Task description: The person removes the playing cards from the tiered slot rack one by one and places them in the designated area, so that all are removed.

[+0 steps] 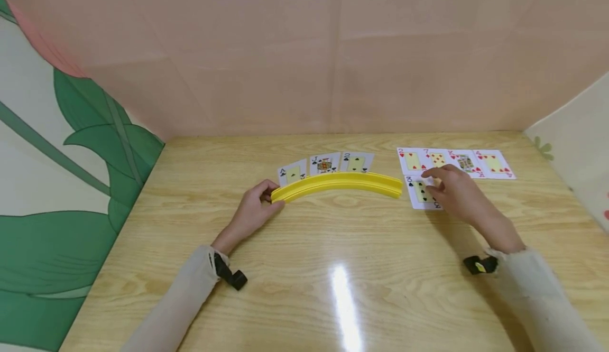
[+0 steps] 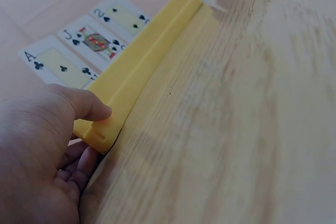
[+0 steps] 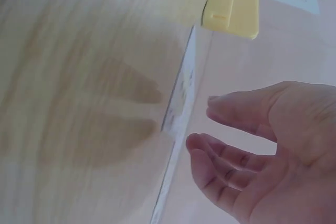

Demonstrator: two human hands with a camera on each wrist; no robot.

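Observation:
A curved yellow card holder [image 1: 338, 181] rests on the table, with the ace of clubs [image 2: 62, 67], jack of spades [image 2: 94, 43] and two of spades [image 1: 357, 162] standing along it. My left hand [image 1: 254, 206] grips the holder's left end, thumb on the near side and fingers round the far side. Beyond the holder's right end, a three of spades [image 1: 418, 192] lies face up. Over that card is my right hand [image 1: 459, 191], thumb and fingers spread apart with nothing between them; in the right wrist view the fingertips stand off from the card's surface.
A row of face-up red-suit cards, from the two of hearts [image 1: 410, 160] to a red four [image 1: 494, 164], lies behind the three of spades. The wooden table [image 1: 285, 294] meets a pinkish cloth wall [image 1: 266, 77] at the back. A leaf-patterned wall [image 1: 90, 146] borders the left.

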